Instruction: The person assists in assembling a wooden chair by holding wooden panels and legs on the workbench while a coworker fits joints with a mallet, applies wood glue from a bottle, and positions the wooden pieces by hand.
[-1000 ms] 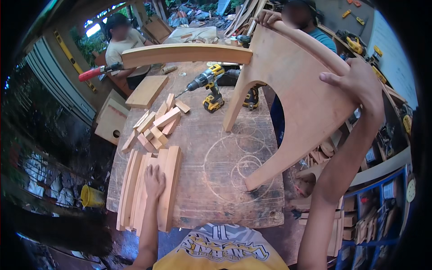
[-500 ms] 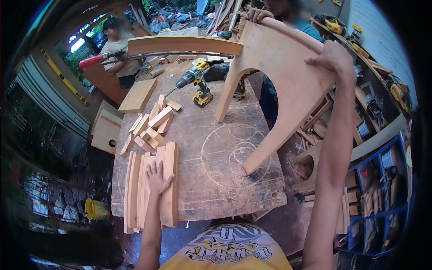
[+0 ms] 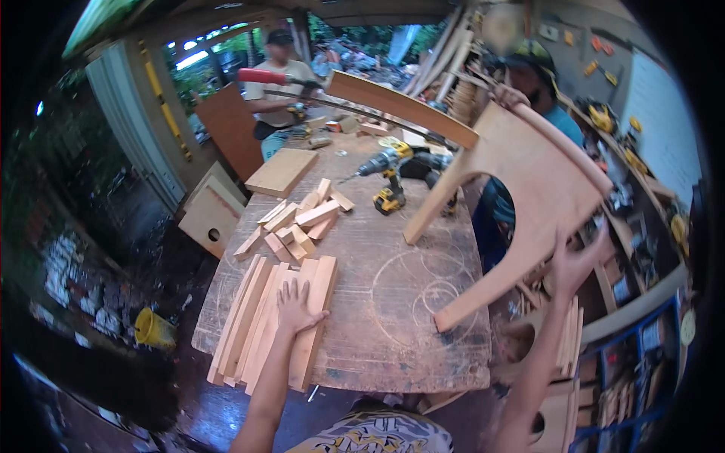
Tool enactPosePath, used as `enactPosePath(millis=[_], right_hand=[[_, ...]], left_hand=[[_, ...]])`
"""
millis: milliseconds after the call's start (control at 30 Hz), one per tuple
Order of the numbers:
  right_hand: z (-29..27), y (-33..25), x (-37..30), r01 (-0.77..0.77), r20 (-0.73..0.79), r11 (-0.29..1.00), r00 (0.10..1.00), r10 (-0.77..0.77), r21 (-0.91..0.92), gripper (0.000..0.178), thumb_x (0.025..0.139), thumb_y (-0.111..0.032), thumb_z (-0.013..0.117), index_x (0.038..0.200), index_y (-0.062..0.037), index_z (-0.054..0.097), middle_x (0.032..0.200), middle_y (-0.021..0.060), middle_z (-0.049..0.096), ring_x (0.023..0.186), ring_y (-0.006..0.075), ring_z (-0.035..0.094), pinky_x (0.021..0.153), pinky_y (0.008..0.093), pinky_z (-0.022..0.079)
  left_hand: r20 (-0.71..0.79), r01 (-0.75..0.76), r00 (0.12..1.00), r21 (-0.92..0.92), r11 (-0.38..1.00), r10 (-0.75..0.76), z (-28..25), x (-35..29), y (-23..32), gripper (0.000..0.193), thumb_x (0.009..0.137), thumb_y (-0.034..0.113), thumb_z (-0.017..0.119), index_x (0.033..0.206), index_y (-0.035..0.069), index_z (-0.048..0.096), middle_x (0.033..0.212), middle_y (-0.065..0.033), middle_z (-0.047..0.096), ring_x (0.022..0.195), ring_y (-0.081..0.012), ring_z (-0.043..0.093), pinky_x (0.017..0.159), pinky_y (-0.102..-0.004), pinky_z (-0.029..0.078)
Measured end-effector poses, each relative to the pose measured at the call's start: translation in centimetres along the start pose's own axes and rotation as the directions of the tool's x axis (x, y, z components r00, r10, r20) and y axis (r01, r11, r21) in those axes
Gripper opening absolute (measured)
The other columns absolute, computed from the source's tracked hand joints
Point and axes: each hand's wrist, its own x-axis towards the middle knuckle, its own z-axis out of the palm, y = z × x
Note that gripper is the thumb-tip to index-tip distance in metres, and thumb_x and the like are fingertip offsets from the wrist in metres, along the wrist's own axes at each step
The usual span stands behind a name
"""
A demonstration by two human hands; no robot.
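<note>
My left hand (image 3: 300, 307) lies flat with its fingers spread on a row of long wooden slats (image 3: 251, 309) at the table's near left edge. On the right, my right hand (image 3: 578, 264) is open beside the lower right edge of an arched wooden panel (image 3: 529, 170); whether a fingertip touches it I cannot tell. The panel stands tilted, its two legs toward the tabletop. A curved wooden rail (image 3: 400, 106) runs from its upper left, along a bar clamp with a red handle (image 3: 264, 76). A co-worker's hand (image 3: 510, 96) rests at the panel's top edge.
Short wood blocks (image 3: 306, 217) lie heaped on the worn table (image 3: 362, 355), with a flat board (image 3: 282, 172) behind. A yellow-and-black drill (image 3: 390, 198) stands mid-table. Another person (image 3: 276, 94) works at the far left. Blue shelving (image 3: 642, 332) stands at the right.
My right hand has let go of the panel's upper edge and moved down beside it. My left hand stays on the slats. The whole view has shifted, with the co-workers more in sight.
</note>
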Motion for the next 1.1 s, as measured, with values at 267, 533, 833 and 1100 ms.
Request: enactPosePath(millis=[267, 533, 833, 1100], right_hand=[[3.1, 3.5, -27.1, -0.65, 0.6, 0.506, 0.747, 0.287, 0.567, 0.092, 0.083, -0.019, 0.081, 0.151, 0.0039, 0.024, 0.149, 0.0193, 0.035, 0.139, 0.0265, 0.035, 0.113, 0.0392, 0.032], [5.4, 1.6, -33.4, -0.793, 0.636, 0.576, 0.551, 0.54, 0.199, 0.055, 0.078, -0.021, 0.084, 0.119, 0.0076, 0.06, 0.108, 0.0174, 0.067, 0.1, 0.0277, 0.065, 0.089, 0.0391, 0.051], [4.5, 0.6, -34.0, -0.719, 0.623, 0.672, 0.611, 0.488, 0.179, 0.054, 0.077, -0.023, 0.084, 0.116, 0.0059, 0.06, 0.107, 0.0191, 0.068, 0.099, 0.0301, 0.066, 0.089, 0.0403, 0.05], [4.2, 0.0, -33.9, -0.696, 0.59, 0.686, 0.651, 0.478, 0.212, 0.051, 0.077, -0.024, 0.084, 0.112, 0.0053, 0.062, 0.103, 0.0232, 0.069, 0.095, 0.0375, 0.068, 0.085, 0.0448, 0.051]], left_hand=[[-0.04, -0.042, 0.998, -0.033, 0.999, 0.041, 0.3, 0.1, 0.1, 0.11, 0.066, 0.07, 0.07, 0.155, 0.017, 0.034, 0.161, -0.0252, 0.021, 0.15, -0.044, 0.011, 0.121, -0.0574, 0.005], [-0.006, -0.04, 0.999, -0.01, 0.999, 0.04, 0.9, 0.6, 1.0, 0.109, 0.065, 0.067, 0.071, 0.155, 0.017, 0.034, 0.161, -0.0241, 0.022, 0.151, -0.0424, 0.013, 0.122, -0.0558, 0.005], [-0.026, -0.033, 0.999, -0.023, 0.999, 0.033, 0.5, 0.4, 0.9, 0.105, 0.064, 0.063, 0.073, 0.152, 0.017, 0.039, 0.16, -0.023, 0.025, 0.15, -0.039, 0.016, 0.122, -0.0528, 0.009], [-0.019, -0.02, 1.0, -0.033, 0.999, 0.019, 0.2, 0.1, 0.9, 0.104, 0.065, 0.064, 0.072, 0.152, 0.017, 0.04, 0.16, -0.0222, 0.024, 0.15, -0.0376, 0.017, 0.123, -0.0521, 0.008]])
